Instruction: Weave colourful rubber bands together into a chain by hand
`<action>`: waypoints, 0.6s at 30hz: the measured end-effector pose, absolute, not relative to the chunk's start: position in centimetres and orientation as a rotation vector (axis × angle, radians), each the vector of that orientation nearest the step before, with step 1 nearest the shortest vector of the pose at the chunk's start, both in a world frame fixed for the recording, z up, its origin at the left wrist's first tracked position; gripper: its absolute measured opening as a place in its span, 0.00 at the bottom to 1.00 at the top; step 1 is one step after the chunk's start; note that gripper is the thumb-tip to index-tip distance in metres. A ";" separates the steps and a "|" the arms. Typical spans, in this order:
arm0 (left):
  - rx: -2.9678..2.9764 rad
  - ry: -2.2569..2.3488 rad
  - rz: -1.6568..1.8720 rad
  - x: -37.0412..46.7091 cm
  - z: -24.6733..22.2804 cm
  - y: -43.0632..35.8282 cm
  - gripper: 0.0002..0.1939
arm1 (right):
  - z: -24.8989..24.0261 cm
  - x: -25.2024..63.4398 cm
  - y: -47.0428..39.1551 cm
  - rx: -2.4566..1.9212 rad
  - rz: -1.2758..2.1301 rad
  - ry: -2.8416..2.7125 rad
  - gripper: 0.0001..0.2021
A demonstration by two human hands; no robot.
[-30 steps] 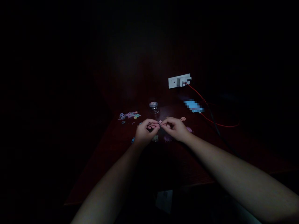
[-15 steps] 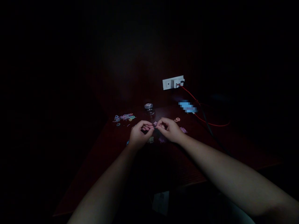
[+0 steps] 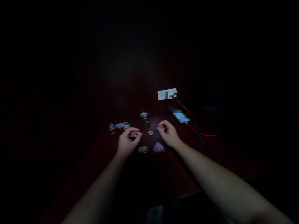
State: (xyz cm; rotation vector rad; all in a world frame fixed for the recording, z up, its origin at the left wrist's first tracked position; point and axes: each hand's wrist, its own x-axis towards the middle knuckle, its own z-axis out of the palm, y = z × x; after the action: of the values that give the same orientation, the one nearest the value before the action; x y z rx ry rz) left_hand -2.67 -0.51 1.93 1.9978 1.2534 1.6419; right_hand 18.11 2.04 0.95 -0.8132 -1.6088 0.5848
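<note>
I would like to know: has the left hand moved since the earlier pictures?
Yes, to the left. Judged against the wall socket, the left hand now sits farther left than before.

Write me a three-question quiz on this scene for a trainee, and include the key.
1. True or false: the left hand and right hand are touching each other.
2. What colour is the small cluster between the hands? A) green B) pink C) blue
3. Fill in: seen from the camera, the green pile lies to the ____ of the purple pile.

Key: 1. False; 2. B; 3. left
</note>
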 end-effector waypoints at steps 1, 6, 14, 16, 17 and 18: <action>1.997 1.246 1.635 -2.7 1.8 -0.4 0.09 | 0.9 17.9 1.9 -0.790 0.649 -1.652 0.08; 2.080 1.181 1.467 -2.0 1.3 -0.5 0.10 | 1.0 16.2 0.5 -0.669 0.807 -1.894 0.10; 2.069 1.168 1.442 -2.1 1.4 -0.7 0.10 | 1.2 16.5 0.4 -0.679 0.809 -2.013 0.06; 2.064 1.166 1.434 -2.2 1.3 -0.6 0.11 | 1.0 16.4 0.4 -0.669 0.783 -2.029 0.06; 2.061 1.166 1.425 -2.3 1.2 -0.5 0.11 | 0.9 16.4 0.5 -0.668 0.760 -2.034 0.05; 2.057 1.167 1.414 -2.3 1.1 -0.5 0.11 | 0.9 16.3 0.5 -0.673 0.734 -2.034 0.04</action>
State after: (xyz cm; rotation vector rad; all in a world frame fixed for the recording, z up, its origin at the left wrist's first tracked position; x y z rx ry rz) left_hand -2.32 -0.51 1.12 2.0567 1.1668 1.4144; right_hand 16.32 0.47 0.89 -0.6733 -2.0345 0.7335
